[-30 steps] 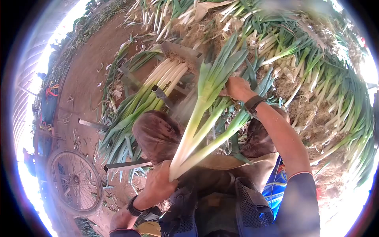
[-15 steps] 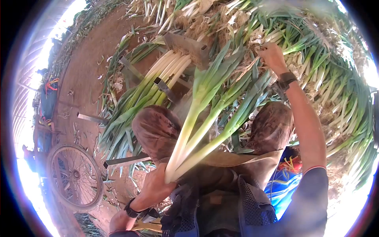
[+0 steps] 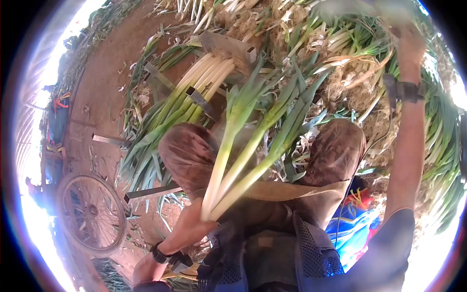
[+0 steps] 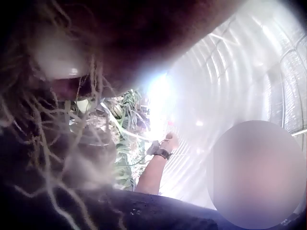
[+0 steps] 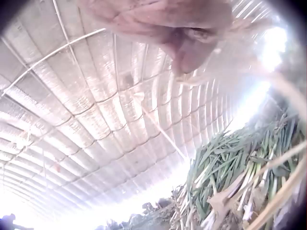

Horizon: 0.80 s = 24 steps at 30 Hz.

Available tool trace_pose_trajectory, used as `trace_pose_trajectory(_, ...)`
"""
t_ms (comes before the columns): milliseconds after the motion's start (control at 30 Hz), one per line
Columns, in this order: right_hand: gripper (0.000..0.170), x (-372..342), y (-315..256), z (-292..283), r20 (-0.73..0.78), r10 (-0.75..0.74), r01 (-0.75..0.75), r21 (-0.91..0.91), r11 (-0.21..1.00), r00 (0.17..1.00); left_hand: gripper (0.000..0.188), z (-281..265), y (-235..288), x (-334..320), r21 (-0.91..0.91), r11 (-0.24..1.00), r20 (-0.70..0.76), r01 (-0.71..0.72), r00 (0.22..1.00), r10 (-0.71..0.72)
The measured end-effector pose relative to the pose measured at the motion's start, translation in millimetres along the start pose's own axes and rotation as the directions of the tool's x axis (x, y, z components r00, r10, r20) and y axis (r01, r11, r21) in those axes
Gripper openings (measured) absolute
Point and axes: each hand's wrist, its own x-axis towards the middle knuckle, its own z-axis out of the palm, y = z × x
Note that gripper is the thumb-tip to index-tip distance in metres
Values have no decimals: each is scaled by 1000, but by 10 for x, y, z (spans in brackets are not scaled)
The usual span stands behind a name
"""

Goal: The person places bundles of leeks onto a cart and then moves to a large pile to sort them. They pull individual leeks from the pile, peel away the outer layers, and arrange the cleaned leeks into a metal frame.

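Note:
My left hand (image 3: 188, 225) grips three leeks (image 3: 242, 168) by their white root ends, leafy tops fanning up and away between the knees. Close up in the left wrist view are stringy roots (image 4: 45, 158) and a blurred white base. Out at the upper right, over the heaped leeks, is my right hand (image 3: 407, 44), arm extended. In the right wrist view its fingers are curled, thumb and fingertips pinching a dry, tan leaf strip (image 5: 283, 163) that trails down.
A bundle of leeks (image 3: 194, 97) lies in a metal frame (image 3: 226, 44) at left of centre. Heaped leeks (image 3: 438, 160) cover the right side. A spoked wheel (image 3: 92, 209) stands lower left, and a blue bag (image 3: 352, 226) lies beside the right thigh.
My right hand has moved from the leek leaves out to the upper right, with a dry strip trailing from it. My left hand still grips the leeks, which have shifted slightly left.

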Motion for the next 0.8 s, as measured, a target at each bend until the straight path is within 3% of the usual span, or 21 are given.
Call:
trace_pose_trajectory(67, 35, -405, -289, 208, 251, 311, -240, -278, 930, 917, 44, 33, 2, 35, -69, 993, -23, -98, 995, 97)
trace_pose_trajectory(100, 37, -635, -195, 384, 498, 240, -252, -46, 967, 833, 44, 29, 26, 42, -63, 993, -21, -103, 995, 102)
trace_pose_trajectory(133, 38, -803, 409, 687, 729, 232, -104, -216, 971, 644, 44, 20, 54, 38, -82, 994, 0, -72, 997, 72)
trace_pose_trajectory(167, 36, -1118, -243, 602, 923, 53, 169, -125, 978, 380, 45, 16, 72, 25, -100, 994, 21, -39, 999, 41)
trace_pose_trajectory(200, 33, -1406, -190, 746, 941, 26, 329, -144, 933, 339, 45, 25, 79, 0, -96, 995, 20, -36, 999, 38)
trace_pose_trajectory(267, 40, -1791, -112, 1077, 958, 91, 312, -177, 933, 273, 44, 66, 91, -47, -31, 999, -5, -39, 999, 39)
trace_pose_trajectory(333, 40, -2004, -225, 1329, 974, 227, 313, -208, 927, -26, 43, 112, 112, -102, 4, 998, -38, -65, 997, 66)
trace_pose_trajectory(367, 40, -2126, -184, 1373, 975, 222, 311, -203, 929, -29, 42, 127, 118, -133, 37, 995, -67, -91, 993, 93)
trace_pose_trajectory(433, 37, -2351, -114, 1480, 989, 97, 490, -139, 861, 111, 46, 126, 160, -197, 57, 996, -76, -76, 994, 80)
trace_pose_trajectory(467, 35, -2402, -108, 1554, 979, 173, 453, -205, 867, 111, 51, 127, 160, -226, 77, 995, -81, -64, 994, 70)
trace_pose_trajectory(600, 28, -2478, 23, 1685, 980, 195, 336, -194, 922, 33, 52, 157, 74, -265, 123, 986, -102, -111, 987, 124)
trace_pose_trajectory(667, 22, -2533, 58, 1671, 991, -47, 345, -1, 939, 129, 44, 154, 97, -268, 106, 984, -91, -146, 984, 156)
trace_pose_trajectory(800, 13, -2513, 51, 1600, 972, -129, 452, 28, 892, 195, 44, 149, 92, -243, 112, 986, -66, -121, 989, 129)
